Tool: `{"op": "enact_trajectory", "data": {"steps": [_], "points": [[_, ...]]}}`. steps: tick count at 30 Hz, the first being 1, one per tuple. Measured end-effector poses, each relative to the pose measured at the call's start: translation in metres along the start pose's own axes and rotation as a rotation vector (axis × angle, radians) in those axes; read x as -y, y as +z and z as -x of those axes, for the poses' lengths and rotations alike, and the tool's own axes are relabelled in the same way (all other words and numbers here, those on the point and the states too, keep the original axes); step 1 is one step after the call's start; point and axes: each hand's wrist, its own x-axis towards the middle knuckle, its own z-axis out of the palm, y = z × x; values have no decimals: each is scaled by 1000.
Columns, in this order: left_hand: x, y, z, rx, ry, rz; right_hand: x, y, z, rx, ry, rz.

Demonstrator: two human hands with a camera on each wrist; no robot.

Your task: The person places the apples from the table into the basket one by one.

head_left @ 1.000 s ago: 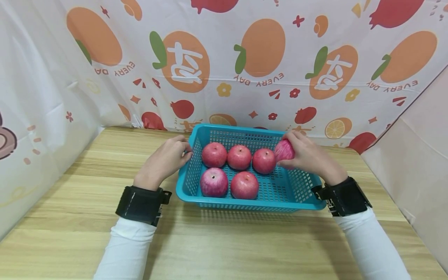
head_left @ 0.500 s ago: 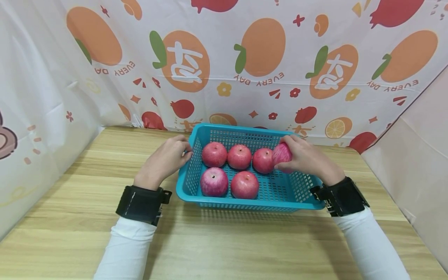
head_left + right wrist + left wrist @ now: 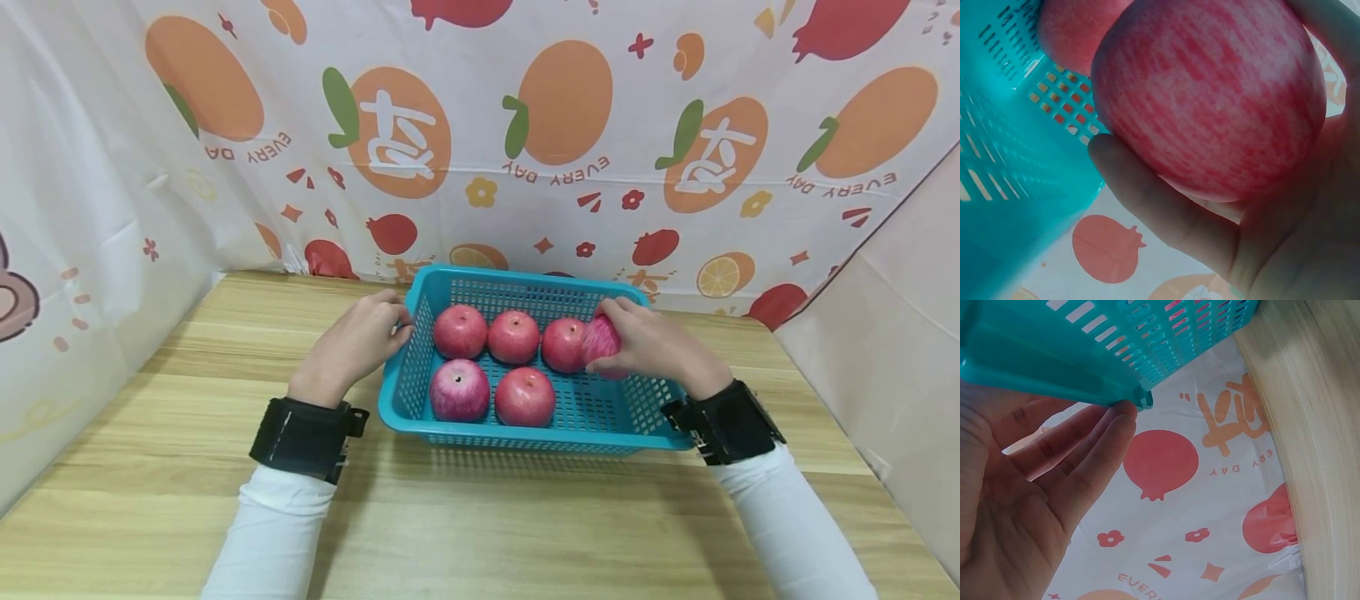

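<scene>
A teal plastic basket with slotted walls stands on the wooden table. My right hand grips a streaky pink-red apple at its right end. In the head view that apple overlaps the right edge of the back row's rightmost apple; whether they touch is unclear. Two more apples sit in the back row, one left and one middle. In front are a purplish apple and a redder one. At the left end, my left hand holds the basket's rim, fingertips against its underside.
Behind the basket hangs a white curtain printed with fruit. It also runs along the left side. A plain pale panel borders the right. Wooden tabletop extends in front of the basket and to both sides.
My right hand has moved slightly left and down with the apple, closer to the back row's rightmost apple. The left hand, the basket and the other apples stay in place.
</scene>
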Motion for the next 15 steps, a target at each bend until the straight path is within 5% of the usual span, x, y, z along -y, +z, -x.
{"op": "enact_trajectory", "data": {"steps": [15], "points": [[0,-1,0,2,-7,4,9,11,-7,87,-6,63]]}}
